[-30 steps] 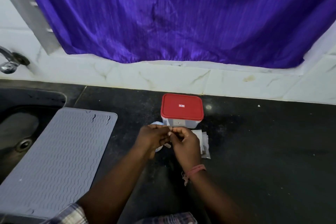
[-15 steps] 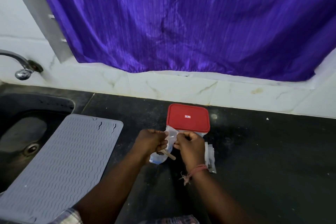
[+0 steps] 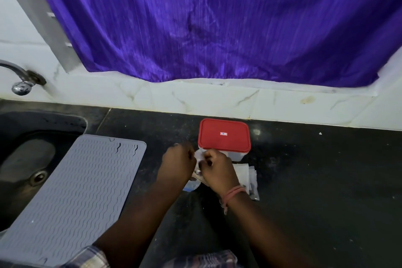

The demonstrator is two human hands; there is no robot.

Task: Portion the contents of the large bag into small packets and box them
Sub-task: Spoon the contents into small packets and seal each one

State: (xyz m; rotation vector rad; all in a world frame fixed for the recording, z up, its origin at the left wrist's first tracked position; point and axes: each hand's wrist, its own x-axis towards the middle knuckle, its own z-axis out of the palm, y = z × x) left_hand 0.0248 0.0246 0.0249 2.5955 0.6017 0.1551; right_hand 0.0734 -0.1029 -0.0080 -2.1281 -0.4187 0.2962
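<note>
1. Left hand (image 3: 177,164) and right hand (image 3: 215,168) both pinch a small clear plastic bag (image 3: 199,155) between them.
2. The bag sits just in front of the red-lidded clear plastic box (image 3: 224,135) on the black stone counter (image 3: 315,180).
3. Small clear packets (image 3: 250,178) lie beside the right wrist.

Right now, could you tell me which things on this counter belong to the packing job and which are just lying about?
Part of the job:
- clear plastic bag, pinched by the left hand and the right hand
- red-lidded box, lid on
- small packets beside the right hand

Just lying about:
- grey ribbed mat over the sink
- tap
- purple curtain
</note>
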